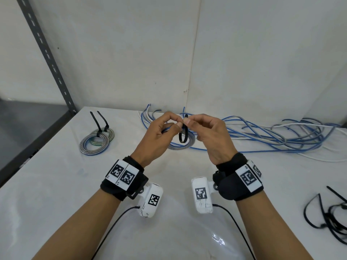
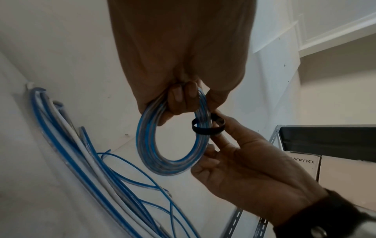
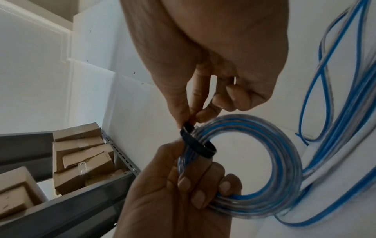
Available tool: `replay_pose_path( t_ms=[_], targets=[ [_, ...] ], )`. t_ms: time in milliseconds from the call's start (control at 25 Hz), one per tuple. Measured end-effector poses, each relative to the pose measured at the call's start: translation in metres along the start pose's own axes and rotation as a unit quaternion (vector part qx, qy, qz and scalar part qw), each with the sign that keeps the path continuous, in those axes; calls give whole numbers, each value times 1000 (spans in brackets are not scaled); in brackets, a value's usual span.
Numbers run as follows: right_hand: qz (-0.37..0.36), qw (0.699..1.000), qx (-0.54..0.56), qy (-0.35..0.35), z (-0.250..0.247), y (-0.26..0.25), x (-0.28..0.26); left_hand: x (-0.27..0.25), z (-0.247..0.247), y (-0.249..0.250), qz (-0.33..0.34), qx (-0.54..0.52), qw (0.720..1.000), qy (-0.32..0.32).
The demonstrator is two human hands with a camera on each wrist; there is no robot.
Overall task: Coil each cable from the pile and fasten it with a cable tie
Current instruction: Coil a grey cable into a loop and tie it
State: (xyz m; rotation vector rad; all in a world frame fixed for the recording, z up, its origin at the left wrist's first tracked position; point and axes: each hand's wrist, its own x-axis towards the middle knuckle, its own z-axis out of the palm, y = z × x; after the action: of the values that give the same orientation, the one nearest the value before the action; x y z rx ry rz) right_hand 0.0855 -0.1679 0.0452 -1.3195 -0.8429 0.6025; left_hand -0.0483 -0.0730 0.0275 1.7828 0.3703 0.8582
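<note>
Nearest the camera: both forearms wear black wrist straps with white marker blocks; a white camera unit (image 1: 150, 200) hangs under the left wrist and another (image 1: 202, 195) under the right, each trailing a black lead.

Spare black cable ties (image 1: 327, 214) lie in a loose heap on the white table (image 1: 56, 203), near its right edge.

Mid-table, both hands are raised and meet above the surface. Left hand (image 1: 158, 136) grips a small blue-and-clear coil (image 2: 171, 145), with the fingers (image 3: 201, 191) curled around the bundle. The coil hangs below the hand, off the table. A black cable tie (image 1: 183, 133) is looped around the coil strands. The loop is loose, not cinched. Right hand (image 1: 210, 134) pinches the tie between thumb and forefinger at the top of the loop, other fingers curled in. The tie tail sticks up just above the fingertips. Left thumb and forefinger meet right there too.

Further left: two finished coils (image 1: 96, 140) lie overlapping on the table, each with a black tie, tails pointing up and back.

Back right: the pile of uncoiled blue, grey and white cables (image 1: 272, 136) sprawls along the wall.

Far left: a grey metal shelf upright (image 1: 50, 57). The wrist views show cardboard boxes (image 3: 81, 154) on the shelving.
</note>
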Motion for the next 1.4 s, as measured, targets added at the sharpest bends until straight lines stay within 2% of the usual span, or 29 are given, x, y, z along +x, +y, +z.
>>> replay_pose_path(
  t_ms=[240, 360, 520, 680, 960, 1120, 1400],
  targets=[
    [6, 991, 24, 132, -15, 3, 14, -8, 17, 8, -29, -1, 995, -92],
    [17, 992, 15, 124, -17, 8, 12, -8, 20, 5, -44, -2, 995, -93],
    [37, 995, 35, 80, -17, 5, 9, -9, 22, 6, -74, -40, 994, -76],
    [5, 998, 27, 62, -16, -1, 5, -11, 25, 4, -75, -33, 995, -51],
    [-66, 992, 48, 93, -13, -1, 3, -11, 31, 2, -101, -58, 993, -33],
    [-74, 989, 60, 111, -12, -2, 3, -9, 34, 0, -107, -70, 991, -39],
    [-44, 988, 90, 114, -16, 2, 5, -6, 39, -4, -129, -89, 986, -52]
  ],
)
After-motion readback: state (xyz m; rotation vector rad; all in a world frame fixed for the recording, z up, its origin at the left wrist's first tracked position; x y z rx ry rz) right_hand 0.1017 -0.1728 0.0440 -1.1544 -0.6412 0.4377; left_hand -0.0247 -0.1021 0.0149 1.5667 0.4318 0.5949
